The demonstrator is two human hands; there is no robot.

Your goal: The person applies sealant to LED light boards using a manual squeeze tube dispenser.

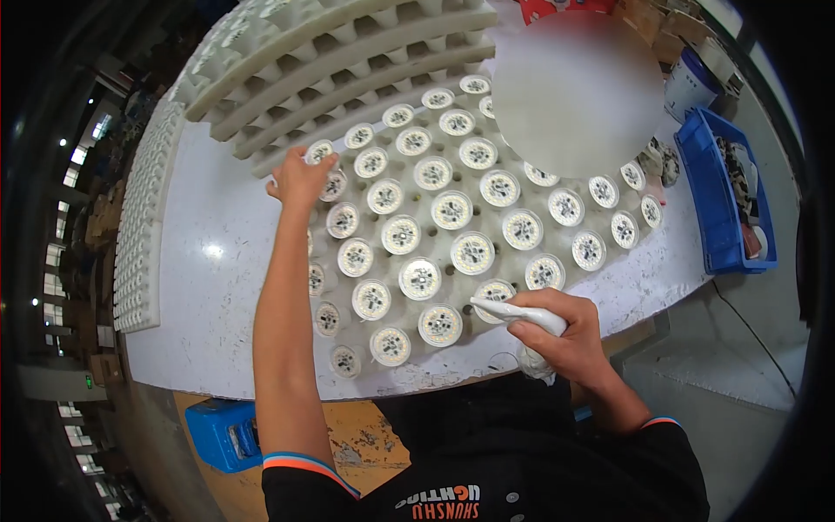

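Fingers (532, 331) of the right hand (557, 337) are wrapped tightly round a white bag (522, 313), with the thumb laid along its top. The bag is held low over the near edge of the tray (595, 220). Its tip (477, 303) is pointed left and rests at, or just above, a lamp in the front row; contact cannot be confirmed. The bag's tail is bunched out below the palm.

The left hand (300, 178) is stretched to the far left corner of the tray, where its fingers are curled down over the edge beside a lamp. Whether the tray or the lamp is pinched cannot be told.

The tray is filled with rows of round lamps (472, 253), face up, and is set on a white table (217, 261). Empty trays (348, 52) are stacked beyond it, and a blue bin (722, 200) is placed at the right.

The bag is judged to be soft, light and yielding, so any squeeze would be passed straight to the tip. It is best held round the body just behind the tip, with the tail trapped in the palm. The lamps look light and their boards fragile, so they are better gripped by the rim.
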